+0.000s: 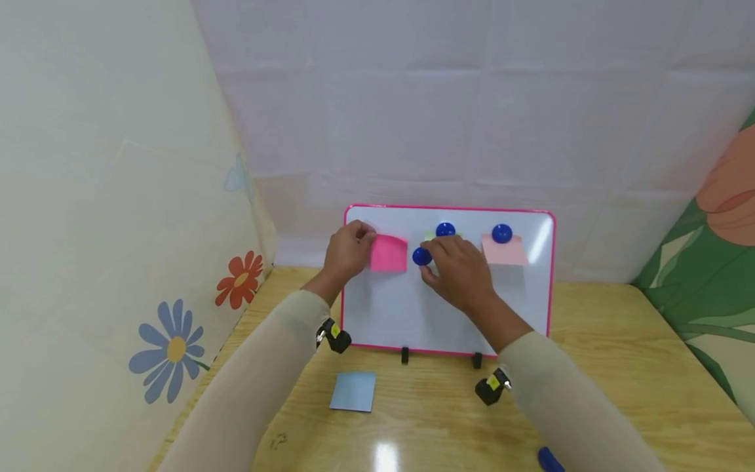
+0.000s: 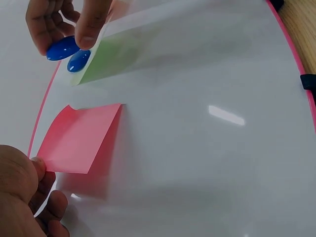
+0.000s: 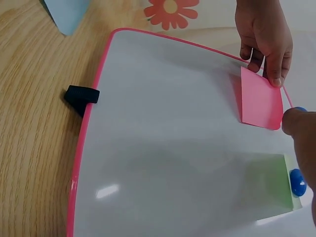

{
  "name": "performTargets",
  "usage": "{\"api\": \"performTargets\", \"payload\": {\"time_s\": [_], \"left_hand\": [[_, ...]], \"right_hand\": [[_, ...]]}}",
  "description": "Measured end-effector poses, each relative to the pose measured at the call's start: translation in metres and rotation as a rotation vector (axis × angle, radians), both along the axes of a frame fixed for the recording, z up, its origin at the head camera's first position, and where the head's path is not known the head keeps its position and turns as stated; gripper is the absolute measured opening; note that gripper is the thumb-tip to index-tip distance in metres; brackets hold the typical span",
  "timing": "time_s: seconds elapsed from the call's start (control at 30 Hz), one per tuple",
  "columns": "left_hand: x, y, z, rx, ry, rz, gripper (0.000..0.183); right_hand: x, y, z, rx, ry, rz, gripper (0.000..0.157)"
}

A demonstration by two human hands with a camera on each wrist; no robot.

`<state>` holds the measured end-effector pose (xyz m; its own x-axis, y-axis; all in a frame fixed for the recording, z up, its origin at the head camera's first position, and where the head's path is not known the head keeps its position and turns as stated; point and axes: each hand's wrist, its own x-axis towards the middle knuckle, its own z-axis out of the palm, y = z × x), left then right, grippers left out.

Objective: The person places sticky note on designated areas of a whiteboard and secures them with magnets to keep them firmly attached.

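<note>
A whiteboard [image 1: 383, 314] with a pink frame stands propped on the table. Against its upper left, my left hand [image 1: 349, 249] pinches the left edge of a bright pink sticky note [image 1: 389, 254]. My right hand [image 1: 463, 272] holds a round blue magnet [image 1: 421, 256] between thumb and fingers, just right of that note and apart from it. Behind the right hand, a green note [image 3: 271, 187] hangs under another blue magnet [image 1: 445, 229], partly hidden in the head view. Farther right, a third blue magnet [image 1: 502, 233] pins a pale pink note [image 1: 504, 251].
On the wooden table [image 1: 436, 406], a light blue note [image 1: 352, 392] lies in front of the board. A blue object [image 1: 550, 460], partly cut off, sits near the right forearm. Black feet [image 1: 405, 355] support the board's lower edge. A flowered wall covering [image 1: 171, 351] borders the left.
</note>
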<state>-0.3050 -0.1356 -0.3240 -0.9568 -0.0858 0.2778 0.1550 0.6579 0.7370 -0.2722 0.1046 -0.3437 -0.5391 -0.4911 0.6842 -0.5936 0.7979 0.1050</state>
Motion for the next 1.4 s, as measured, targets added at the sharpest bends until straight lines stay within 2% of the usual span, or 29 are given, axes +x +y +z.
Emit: {"api": "performTargets", "payload": {"time_s": [0.47, 0.93, 1.13, 1.4], "left_hand": [[-0.002, 0.005, 0.003, -0.080, -0.003, 0.064, 0.019], [-0.001, 0.007, 0.003, -0.088, -0.034, 0.086, 0.023], [0.000, 0.007, 0.004, -0.126, 0.001, 0.083, 0.021], [0.000, 0.010, 0.002, -0.127, 0.021, 0.098, 0.021]], "right_hand": [[-0.008, -0.023, 0.009, -0.038, -0.029, -0.006, 0.042], [-0.016, -0.045, 0.013, -0.019, -0.123, -0.041, 0.047], [-0.022, -0.050, 0.011, -0.019, -0.092, -0.053, 0.045], [-0.028, -0.055, 0.011, 0.006, -0.169, -0.103, 0.048]]}}
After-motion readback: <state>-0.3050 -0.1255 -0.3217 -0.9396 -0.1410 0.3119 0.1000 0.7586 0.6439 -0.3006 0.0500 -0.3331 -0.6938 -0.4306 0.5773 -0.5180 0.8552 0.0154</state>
